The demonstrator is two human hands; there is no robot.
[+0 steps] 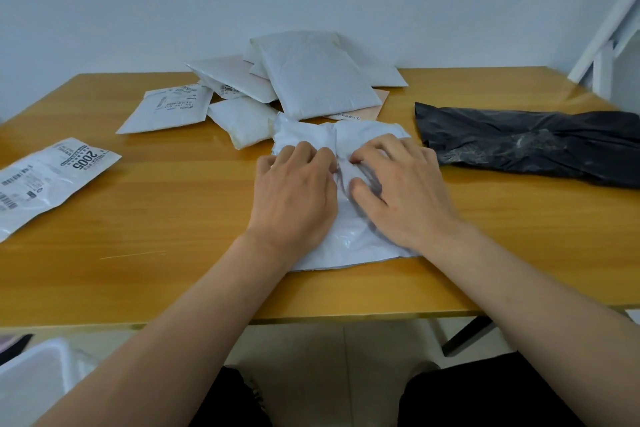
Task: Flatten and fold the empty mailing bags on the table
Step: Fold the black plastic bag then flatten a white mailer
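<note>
Two bare forearms reach over the wooden table (173, 218), where the crumpled white mailing bag (349, 239) lies at the middle near the front edge. The left hand (294, 191) and right hand (405, 191) press it flat, fingers slightly curled onto the film. It looks light, soft and slippery; best held by its edges
</note>
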